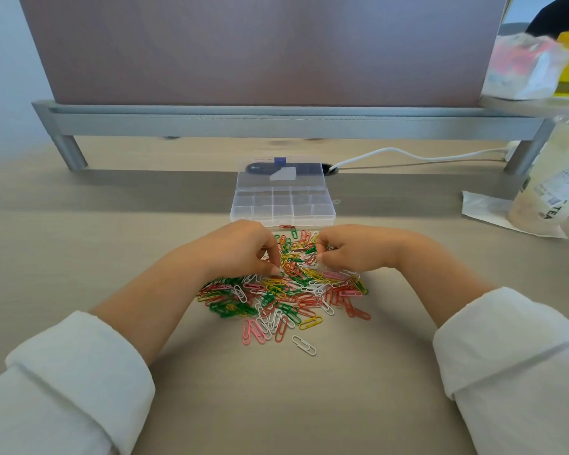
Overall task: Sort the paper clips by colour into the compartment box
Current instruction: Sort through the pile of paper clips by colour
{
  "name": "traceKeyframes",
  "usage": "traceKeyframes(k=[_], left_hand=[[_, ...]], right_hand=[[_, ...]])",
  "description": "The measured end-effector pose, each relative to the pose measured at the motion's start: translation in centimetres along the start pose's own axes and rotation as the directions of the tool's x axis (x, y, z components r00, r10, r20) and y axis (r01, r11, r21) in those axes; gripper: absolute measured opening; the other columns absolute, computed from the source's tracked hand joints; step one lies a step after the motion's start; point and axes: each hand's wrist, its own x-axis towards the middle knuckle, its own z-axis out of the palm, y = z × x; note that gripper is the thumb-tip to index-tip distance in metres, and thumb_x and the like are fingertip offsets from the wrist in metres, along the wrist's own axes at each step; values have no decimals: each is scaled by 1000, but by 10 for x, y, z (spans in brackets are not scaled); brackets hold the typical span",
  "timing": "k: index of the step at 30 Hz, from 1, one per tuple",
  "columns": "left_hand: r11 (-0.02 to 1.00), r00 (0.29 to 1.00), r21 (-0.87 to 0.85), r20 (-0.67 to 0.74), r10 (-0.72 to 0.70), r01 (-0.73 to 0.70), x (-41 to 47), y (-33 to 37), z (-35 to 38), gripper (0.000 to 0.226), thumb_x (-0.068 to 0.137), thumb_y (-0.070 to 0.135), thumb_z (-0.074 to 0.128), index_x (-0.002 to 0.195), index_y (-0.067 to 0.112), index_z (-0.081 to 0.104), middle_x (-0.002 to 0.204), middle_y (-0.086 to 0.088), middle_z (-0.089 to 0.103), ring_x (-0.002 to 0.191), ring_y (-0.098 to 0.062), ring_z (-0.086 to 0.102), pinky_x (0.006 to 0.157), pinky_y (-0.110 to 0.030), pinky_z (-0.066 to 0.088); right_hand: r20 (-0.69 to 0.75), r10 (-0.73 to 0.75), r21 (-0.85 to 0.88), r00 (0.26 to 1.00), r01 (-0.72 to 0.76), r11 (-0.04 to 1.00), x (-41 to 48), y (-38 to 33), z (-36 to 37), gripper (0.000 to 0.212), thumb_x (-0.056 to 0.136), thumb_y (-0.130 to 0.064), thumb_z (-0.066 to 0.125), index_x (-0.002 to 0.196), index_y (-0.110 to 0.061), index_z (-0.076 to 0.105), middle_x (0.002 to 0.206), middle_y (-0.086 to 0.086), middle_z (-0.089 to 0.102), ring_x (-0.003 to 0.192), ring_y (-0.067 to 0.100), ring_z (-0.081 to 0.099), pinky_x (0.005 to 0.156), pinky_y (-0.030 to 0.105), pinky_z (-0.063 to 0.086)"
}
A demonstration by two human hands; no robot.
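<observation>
A loose pile of paper clips (286,290) in red, green, yellow, white and pink lies on the desk in front of me. Just beyond it stands a clear plastic compartment box (283,205) with its lid (281,175) tilted open; its compartments look empty. My left hand (240,247) rests on the pile's far left part, fingers curled, fingertips pinching at clips. My right hand (352,247) is on the pile's far right part, fingers curled, pinching a green clip. What the palms hold is hidden.
A grey monitor stand (276,121) spans the back of the desk. A white cable (408,154) runs to a desk grommet behind the box. A drink cup (552,182) on a white napkin stands at the right, with packets on the shelf above.
</observation>
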Motion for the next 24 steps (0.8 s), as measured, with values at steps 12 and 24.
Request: traceKeyframes(k=[12,24], left_hand=[[1000,1000,8,26,9,-9,1,-8,-4,13,79,35,70,89,26,68,59,9,38,51,-6,36,49,-21,26],[995,1000,-99,-13,-6,5,5,-7,-2,19,96,33,42,79,26,48,70,10,47,61,-4,41,54,-20,30]], right_hand=[[28,30,165,999,-35,986,0,-1,0,17,94,-17,38,78,-14,42,67,-2,46,67,18,42,54,27,32],[-134,26,323,991,19,946,11,12,4,30,98,-14,37,74,-17,55,54,-6,49,44,1,43,54,20,35]])
